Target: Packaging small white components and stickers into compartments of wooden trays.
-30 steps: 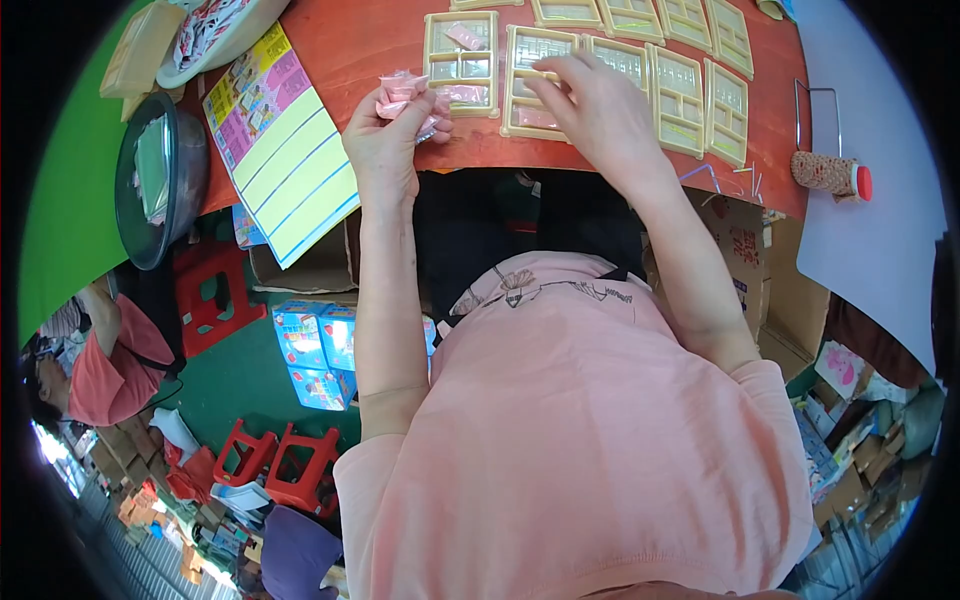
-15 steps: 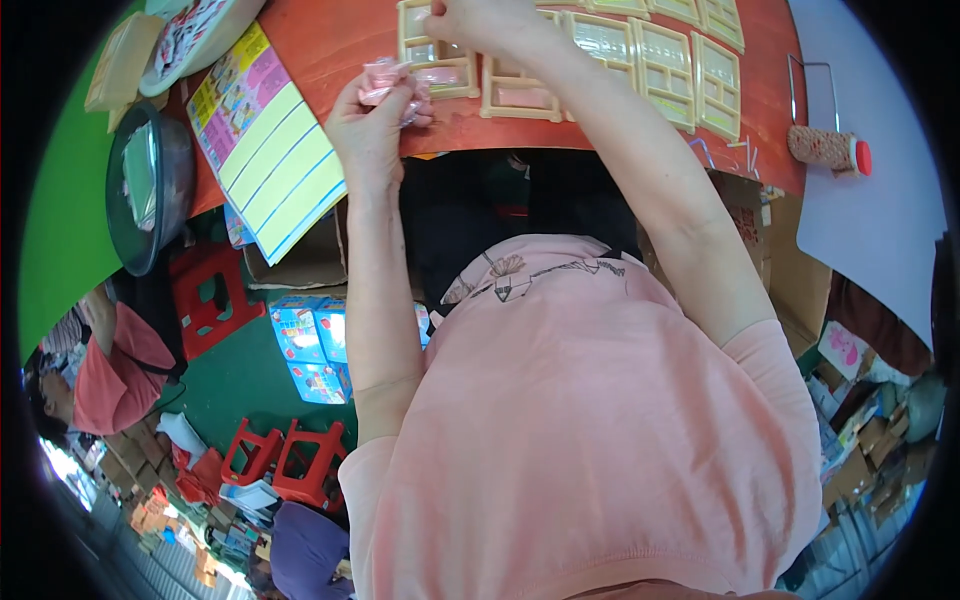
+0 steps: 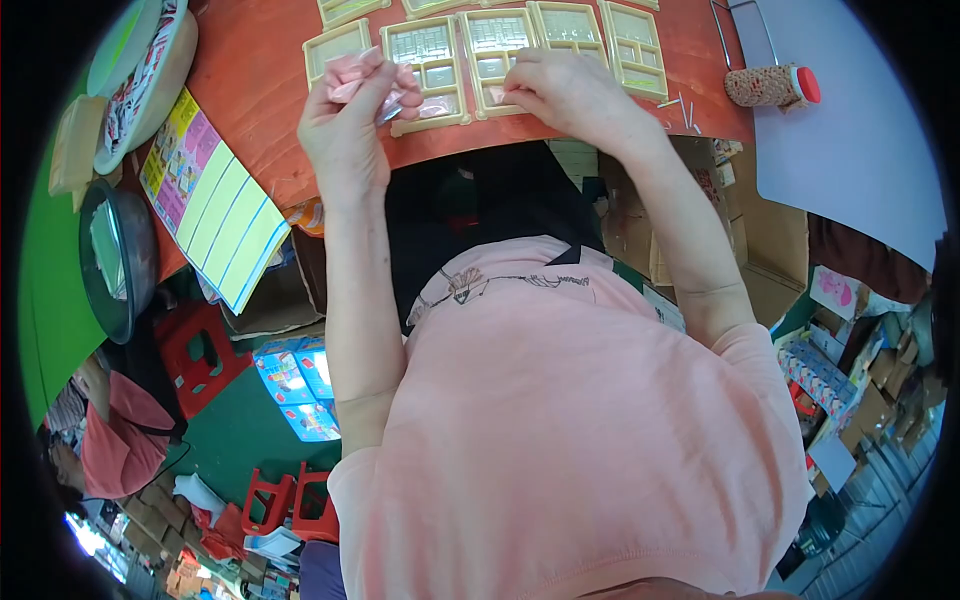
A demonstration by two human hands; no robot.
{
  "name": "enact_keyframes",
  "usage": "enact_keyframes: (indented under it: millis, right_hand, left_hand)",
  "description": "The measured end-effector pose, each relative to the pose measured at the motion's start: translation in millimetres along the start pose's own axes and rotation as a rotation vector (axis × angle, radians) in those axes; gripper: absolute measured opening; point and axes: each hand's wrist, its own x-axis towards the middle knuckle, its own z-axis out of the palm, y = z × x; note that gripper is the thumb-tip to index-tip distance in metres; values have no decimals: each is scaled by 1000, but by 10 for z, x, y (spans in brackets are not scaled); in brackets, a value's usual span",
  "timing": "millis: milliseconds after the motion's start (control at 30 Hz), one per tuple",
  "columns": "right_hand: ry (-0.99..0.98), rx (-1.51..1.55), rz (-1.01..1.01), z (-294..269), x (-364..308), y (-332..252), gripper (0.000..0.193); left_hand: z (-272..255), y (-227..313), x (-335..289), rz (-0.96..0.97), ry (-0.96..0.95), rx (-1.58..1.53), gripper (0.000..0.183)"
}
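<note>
My left hand (image 3: pixel 345 125) is closed around a bunch of small pink packets (image 3: pixel 352 75) in shiny clear wrap, held up over the table's near edge. Part of a cream plastic tray (image 3: pixel 308 62) shows behind it. My right hand (image 3: pixel 575 95) pinches at the lower compartment of another cream tray (image 3: pixel 468 50), where a bit of a pink packet (image 3: pixel 494 97) shows by the fingertips. Between the hands, a compartmented tray (image 3: pixel 463 85) has a pink packet (image 3: pixel 437 106) lying in its lowest compartment.
More trays (image 3: pixel 632 50) stand in rows on the red table (image 3: pixel 250 60). A printed sheet (image 3: pixel 215 200) overhangs the left edge, near a dark basin (image 3: pixel 135 260) and a pale tub (image 3: pixel 180 70). On the right lies a red-lidded jar (image 3: pixel 770 87). Another person (image 3: pixel 125 435) is at far left.
My right hand has moved rightward from the leftmost near tray to the third one, where pink now shows. The left hand still holds its bunch. The whole view has shifted.
</note>
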Motion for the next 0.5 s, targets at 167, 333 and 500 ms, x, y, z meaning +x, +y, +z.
enact_keyframes:
  millis: [167, 333, 500]
  right_hand:
    - [161, 43, 60, -81, -84, -123, 21]
    - [182, 1184, 331, -22, -32, -189, 28]
    - [218, 942, 342, -117, -250, 302, 32]
  left_hand:
    - [261, -104, -46, -94, -69, -109, 12]
    - [559, -233, -113, -221, -159, -187, 16]
    - [724, -270, -152, -268, -149, -94, 17]
